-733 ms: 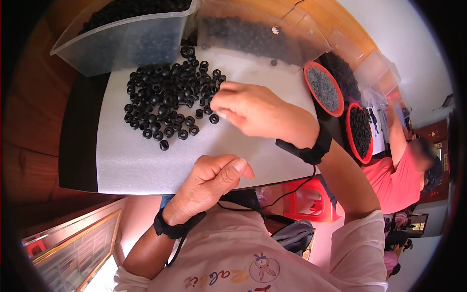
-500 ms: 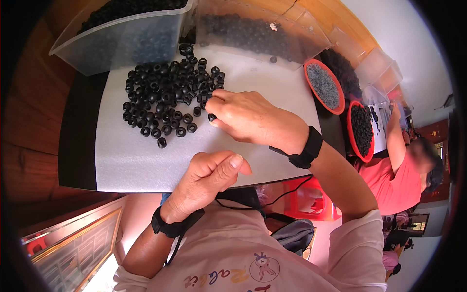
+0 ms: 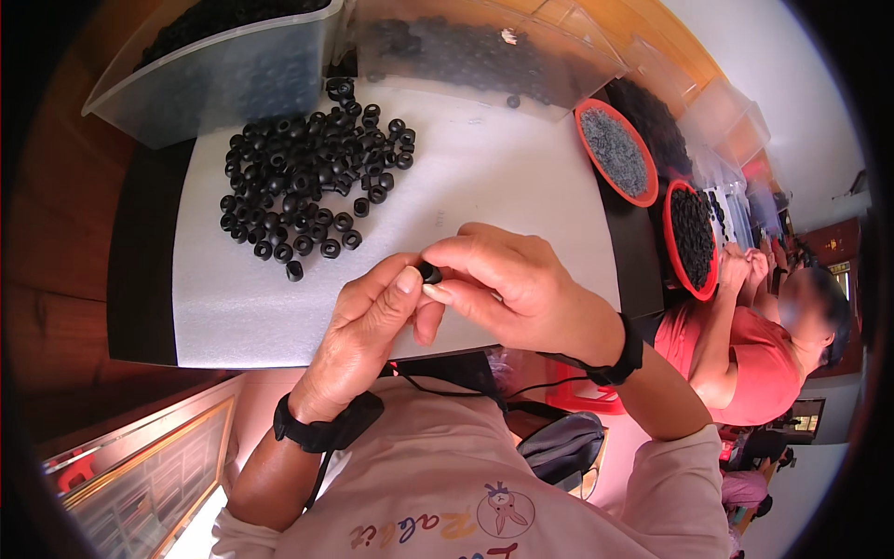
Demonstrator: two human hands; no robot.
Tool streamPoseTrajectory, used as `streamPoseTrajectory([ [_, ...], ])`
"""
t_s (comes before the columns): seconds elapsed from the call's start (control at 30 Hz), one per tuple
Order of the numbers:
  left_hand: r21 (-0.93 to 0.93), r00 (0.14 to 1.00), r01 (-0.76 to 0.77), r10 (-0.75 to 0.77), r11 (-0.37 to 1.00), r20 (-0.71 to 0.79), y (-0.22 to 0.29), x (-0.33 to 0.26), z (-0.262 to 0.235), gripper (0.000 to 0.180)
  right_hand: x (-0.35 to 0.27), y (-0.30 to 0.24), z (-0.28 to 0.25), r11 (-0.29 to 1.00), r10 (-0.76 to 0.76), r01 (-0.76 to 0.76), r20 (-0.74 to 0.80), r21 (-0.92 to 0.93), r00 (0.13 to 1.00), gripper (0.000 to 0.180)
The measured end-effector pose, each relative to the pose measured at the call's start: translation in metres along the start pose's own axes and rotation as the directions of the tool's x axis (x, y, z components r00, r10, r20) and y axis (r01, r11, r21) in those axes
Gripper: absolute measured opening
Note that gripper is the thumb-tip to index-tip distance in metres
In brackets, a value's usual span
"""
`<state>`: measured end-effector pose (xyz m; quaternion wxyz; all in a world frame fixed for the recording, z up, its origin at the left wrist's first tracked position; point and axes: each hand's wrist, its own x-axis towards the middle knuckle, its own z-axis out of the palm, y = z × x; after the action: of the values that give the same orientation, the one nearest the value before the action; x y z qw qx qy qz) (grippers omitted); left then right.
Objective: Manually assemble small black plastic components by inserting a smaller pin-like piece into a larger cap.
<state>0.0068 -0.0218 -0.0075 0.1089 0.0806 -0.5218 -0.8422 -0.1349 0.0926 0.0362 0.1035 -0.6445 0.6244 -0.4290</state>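
My right hand (image 3: pixel 517 289) pinches a small black ring-shaped piece (image 3: pixel 428 272) between thumb and fingertips, above the white mat's near part. Against its left side comes my left hand (image 3: pixel 368 312), closed, the thumb pressed to the bent fingers. Whether the left fingers grip this piece or something smaller hidden inside them, I cannot make out. Beyond my hands, a loose heap of similar black pieces (image 3: pixel 293 182) with holes through them lies on the white mat (image 3: pixel 251 321). One piece (image 3: pixel 294 270) sits apart at the heap's near edge.
Behind the heap stand a translucent bin (image 3: pixel 233 88) and a clear bin (image 3: pixel 484 65), both holding black pieces. On the right are a red bowl of grey bits (image 3: pixel 615 154) and a red bowl of black pieces (image 3: pixel 691 240). A person in red (image 3: pixel 736 363) works farther right.
My right hand has come from the heap's right edge back toward me with a black piece, meeting my left hand. The left has risen slightly. The person in red has brought their hands nearer.
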Motion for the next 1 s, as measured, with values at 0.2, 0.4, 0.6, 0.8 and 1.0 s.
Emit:
streamPoseTrajectory([
  [0.2, -0.072, 0.999, -0.008, 0.005, 0.997, -0.035, -0.001, -0.003, 0.002, 0.031, 0.013, 0.017, -0.031, 0.989, 0.143, -0.138, 0.129, -0.047, 0.981, 0.016],
  [0.4, -0.077, 0.998, -0.048, 0.045, 0.996, -0.049, -0.002, -0.002, 0.002, 0.029, 0.026, 0.049, -0.029, 0.909, 0.165, -0.047, 0.253, -0.415, 0.953, 0.011],
  [0.6, -0.081, 0.995, -0.09, 0.086, 0.993, -0.051, -0.007, -0.003, -0.002, 0.028, 0.042, 0.034, -0.01, 0.826, 0.283, -0.057, 0.325, -0.561, 0.902, 0.014],
  [0.8, -0.086, 0.989, -0.146, 0.146, 0.986, -0.008, -0.008, -0.002, 0.0, 0.029, 0.036, 0.042, -0.01, 0.853, 0.235, -0.045, 0.304, -0.52, 0.923, 0.015],
  [1.0, -0.082, 0.992, -0.123, 0.122, 0.989, -0.022, -0.009, -0.001, -0.003, 0.029, 0.029, 0.009, -0.035, 0.912, 0.364, -0.396, 0.234, 0.106, 0.902, 0.011],
])
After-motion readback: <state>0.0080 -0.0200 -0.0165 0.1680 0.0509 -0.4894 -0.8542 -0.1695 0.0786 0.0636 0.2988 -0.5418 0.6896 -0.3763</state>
